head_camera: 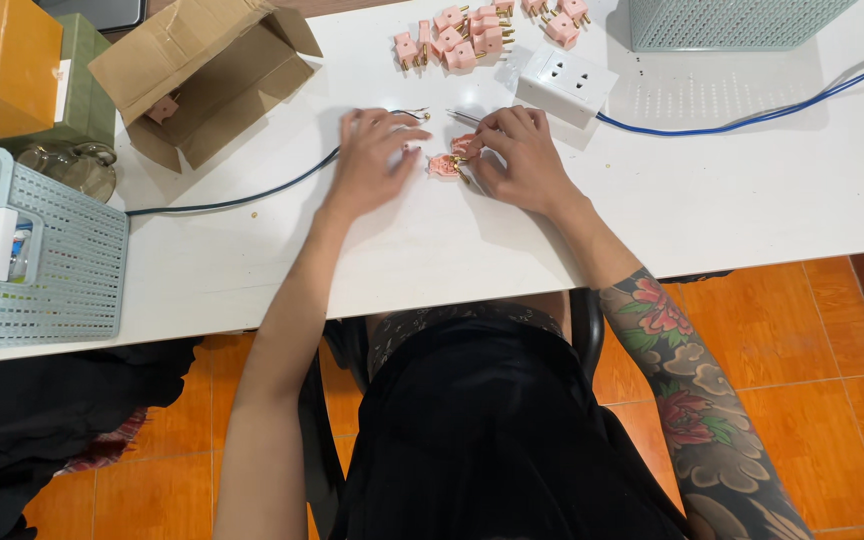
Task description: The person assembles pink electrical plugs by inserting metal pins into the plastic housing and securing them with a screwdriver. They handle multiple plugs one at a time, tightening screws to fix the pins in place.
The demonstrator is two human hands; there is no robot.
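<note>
My left hand (pixel 372 160) rests on the white table (pixel 752 190), fingers bent over the bare end of a dark cable (pixel 252 198) whose stripped wires poke out past my fingertips. My right hand (pixel 517 155) pinches a small pink plug half (pixel 464 146) between thumb and fingers. Just left of it lies another opened pink plug part (pixel 442 166) with brass pins, between my two hands. A thin metal tool tip (pixel 464 117) shows above my right fingers.
Several pink plugs (pixel 457 40) lie heaped at the back, beside a white socket strip (pixel 565 80) with a blue cable (pixel 752 118). An open cardboard box (pixel 207 75) stands back left, a pale mesh basket (pixel 47 270) front left, another basket (pixel 732 22) back right.
</note>
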